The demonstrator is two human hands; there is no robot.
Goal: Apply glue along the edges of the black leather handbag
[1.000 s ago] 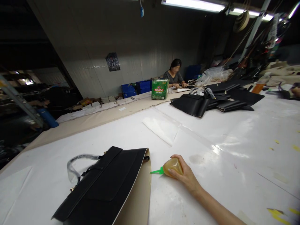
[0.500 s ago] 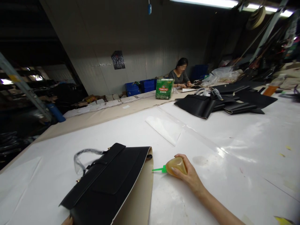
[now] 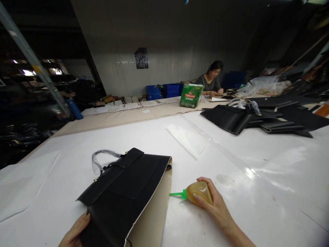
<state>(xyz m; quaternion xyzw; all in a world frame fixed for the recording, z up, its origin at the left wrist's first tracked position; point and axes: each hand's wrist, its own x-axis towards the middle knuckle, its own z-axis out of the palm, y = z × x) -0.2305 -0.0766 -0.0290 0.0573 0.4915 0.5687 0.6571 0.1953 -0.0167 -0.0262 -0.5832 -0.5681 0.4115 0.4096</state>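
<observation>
A black handbag piece point(image 3: 123, 192) with a plastic-wrapped handle point(image 3: 101, 159) lies on the white table point(image 3: 269, 178) in front of me, its cream lining point(image 3: 151, 212) showing along the right edge. My left hand point(image 3: 75, 231) grips its lower left corner, fingers curled against the black material. My right hand point(image 3: 213, 204) is closed round an amber glue bottle point(image 3: 199, 191). The bottle's green nozzle point(image 3: 177, 195) points left at the bag's open edge, just short of the lining.
A stack of black bag panels point(image 3: 246, 118) lies at the far right, a clear plastic sheet point(image 3: 189, 139) mid-table, and a green Tsingtao pack point(image 3: 190, 96) beyond. A seated person point(image 3: 212, 82) works at the far end. Blue crates point(image 3: 164, 91) stand by the wall.
The view has swung left and down. My left hand has come into view and taken hold of the bag's lower left corner. The right hand stays on the glue bottle.
</observation>
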